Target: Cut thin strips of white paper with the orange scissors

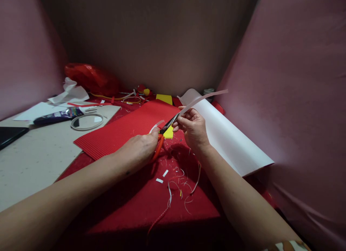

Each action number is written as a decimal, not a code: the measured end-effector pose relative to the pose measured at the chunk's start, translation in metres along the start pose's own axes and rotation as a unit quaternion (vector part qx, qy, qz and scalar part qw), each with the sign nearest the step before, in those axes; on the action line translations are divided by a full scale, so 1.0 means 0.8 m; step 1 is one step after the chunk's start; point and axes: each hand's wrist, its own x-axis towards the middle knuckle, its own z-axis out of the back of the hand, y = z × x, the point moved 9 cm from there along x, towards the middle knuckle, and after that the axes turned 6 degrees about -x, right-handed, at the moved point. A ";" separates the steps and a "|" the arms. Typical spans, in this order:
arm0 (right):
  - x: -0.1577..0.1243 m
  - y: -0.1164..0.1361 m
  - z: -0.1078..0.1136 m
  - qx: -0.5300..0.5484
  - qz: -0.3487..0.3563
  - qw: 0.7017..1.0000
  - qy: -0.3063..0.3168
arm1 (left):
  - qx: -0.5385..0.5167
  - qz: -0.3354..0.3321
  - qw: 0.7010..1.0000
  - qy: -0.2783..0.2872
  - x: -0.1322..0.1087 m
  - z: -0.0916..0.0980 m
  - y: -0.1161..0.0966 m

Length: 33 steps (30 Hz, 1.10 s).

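My left hand (143, 146) is closed around the orange handles of a pair of scissors (160, 144). The blades point up and to the right, their tips meeting the fingers of my right hand (194, 127). A long, narrow pale strip (207, 96) is pinched in that hand and sticks out to the upper right. A short curl of white strip (157, 126) shows beside my left thumb. Beneath my hands lie a red corrugated sheet (127, 124) and a small yellow piece (168, 132). Whether the blades touch the strip is hard to tell.
A white rolled sheet (224, 135) lies at the right. On the left, a pale board (27, 164) carries a round hoop (87, 122), a dark tube (58, 115) and a black flat object (12, 135). Thread scraps (177, 179) litter the red cloth (129, 207). A red bag (90, 78) sits behind.
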 end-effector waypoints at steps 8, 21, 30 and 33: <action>0.005 0.003 0.015 0.006 0.000 0.999 -0.045 | 0.006 0.005 1.000 0.026 0.000 0.000 -0.003; -0.001 0.003 0.000 -0.002 0.006 1.000 -0.003 | -0.002 0.030 0.999 0.037 0.000 0.002 0.003; -0.001 0.000 0.001 -0.001 0.005 1.000 -0.009 | 0.007 -0.001 1.000 0.022 0.002 -0.003 0.000; 0.000 0.000 0.001 0.005 0.006 1.000 -0.007 | 0.016 -0.001 1.000 -0.002 0.005 -0.009 0.006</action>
